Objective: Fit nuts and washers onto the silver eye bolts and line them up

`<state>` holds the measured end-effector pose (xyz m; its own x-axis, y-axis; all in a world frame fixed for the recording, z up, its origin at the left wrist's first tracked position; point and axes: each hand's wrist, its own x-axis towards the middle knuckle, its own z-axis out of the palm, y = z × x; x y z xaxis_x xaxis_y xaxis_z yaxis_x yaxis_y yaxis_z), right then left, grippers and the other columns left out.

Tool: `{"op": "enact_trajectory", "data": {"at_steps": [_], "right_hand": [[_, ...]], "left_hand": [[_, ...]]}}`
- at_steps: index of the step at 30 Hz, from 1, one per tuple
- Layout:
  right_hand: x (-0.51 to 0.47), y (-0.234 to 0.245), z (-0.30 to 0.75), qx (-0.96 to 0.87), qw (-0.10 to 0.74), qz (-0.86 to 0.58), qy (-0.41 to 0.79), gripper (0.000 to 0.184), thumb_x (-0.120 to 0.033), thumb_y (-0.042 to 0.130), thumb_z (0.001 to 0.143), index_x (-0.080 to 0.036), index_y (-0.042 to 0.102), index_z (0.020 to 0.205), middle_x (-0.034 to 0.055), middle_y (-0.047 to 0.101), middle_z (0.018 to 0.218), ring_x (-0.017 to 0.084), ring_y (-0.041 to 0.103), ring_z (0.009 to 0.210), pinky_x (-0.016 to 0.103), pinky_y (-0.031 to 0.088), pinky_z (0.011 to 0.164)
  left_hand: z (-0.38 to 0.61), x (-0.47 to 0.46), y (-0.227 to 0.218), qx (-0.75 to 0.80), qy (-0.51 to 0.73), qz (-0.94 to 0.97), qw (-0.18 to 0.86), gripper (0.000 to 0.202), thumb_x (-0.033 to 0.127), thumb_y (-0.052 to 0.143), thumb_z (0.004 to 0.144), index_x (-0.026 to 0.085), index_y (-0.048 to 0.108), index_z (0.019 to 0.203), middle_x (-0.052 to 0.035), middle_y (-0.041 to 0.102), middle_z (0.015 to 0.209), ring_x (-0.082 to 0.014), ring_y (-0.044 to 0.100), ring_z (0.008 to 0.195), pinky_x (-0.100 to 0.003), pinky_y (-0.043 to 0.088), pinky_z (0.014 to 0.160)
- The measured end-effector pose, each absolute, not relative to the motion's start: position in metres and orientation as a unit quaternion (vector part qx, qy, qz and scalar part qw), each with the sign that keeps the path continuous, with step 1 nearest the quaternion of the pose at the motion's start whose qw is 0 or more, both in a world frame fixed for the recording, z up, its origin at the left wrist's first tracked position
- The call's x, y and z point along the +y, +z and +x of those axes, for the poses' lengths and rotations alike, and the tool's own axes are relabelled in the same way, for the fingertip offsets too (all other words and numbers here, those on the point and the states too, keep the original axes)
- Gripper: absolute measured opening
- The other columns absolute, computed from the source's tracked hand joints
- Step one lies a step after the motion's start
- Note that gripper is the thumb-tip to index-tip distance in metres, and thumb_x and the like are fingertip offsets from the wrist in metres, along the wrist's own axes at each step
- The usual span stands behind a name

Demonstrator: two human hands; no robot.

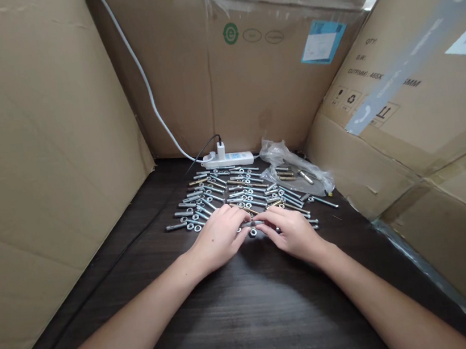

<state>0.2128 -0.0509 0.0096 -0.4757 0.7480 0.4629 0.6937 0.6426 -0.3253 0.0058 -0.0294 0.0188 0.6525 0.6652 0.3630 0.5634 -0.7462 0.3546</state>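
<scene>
A short metal piece [253, 224] lies level between the fingertips of both hands, just above the table; whether it is a bolt or a sleeve I cannot tell. My left hand [220, 232] pinches its left end between thumb and fingers. At its right end, my right hand [290, 230] is closed in the same way. A nut [252, 232] sits right below the piece. Beyond the hands, rows of bolts [253, 196], metal sleeves [184, 213] and washers [198, 228] cover the table. My fingers hide some of the nearer parts.
A clear plastic bag [322, 181] with several bolts lies at the back right. Behind the rows is a white power strip [237, 158] with a plugged-in charger [221, 151]. A black cable [112, 267] crosses the dark table [251, 309] on the left. Cardboard walls [265, 90] enclose three sides.
</scene>
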Motion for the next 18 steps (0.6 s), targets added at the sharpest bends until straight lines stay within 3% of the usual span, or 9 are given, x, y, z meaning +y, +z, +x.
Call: {"op": "enact_trajectory", "data": {"at_steps": [18], "right_hand": [[-0.045, 0.020, 0.229, -0.829, 0.318, -0.460, 0.023, 0.013, -0.025, 0.051, 0.092, -0.020, 0.061, 0.099, 0.0031, 0.062, 0.088, 0.016, 0.059, 0.078, 0.026, 0.045, 0.072]], "left_hand": [[0.001, -0.021, 0.014, 0.391, 0.224, 0.890, 0.073, 0.008, 0.019, 0.048, 0.086, 0.019, 0.054, 0.090, -0.0039, 0.056, 0.093, -0.0198, 0.049, 0.089, -0.034, 0.041, 0.080]]}}
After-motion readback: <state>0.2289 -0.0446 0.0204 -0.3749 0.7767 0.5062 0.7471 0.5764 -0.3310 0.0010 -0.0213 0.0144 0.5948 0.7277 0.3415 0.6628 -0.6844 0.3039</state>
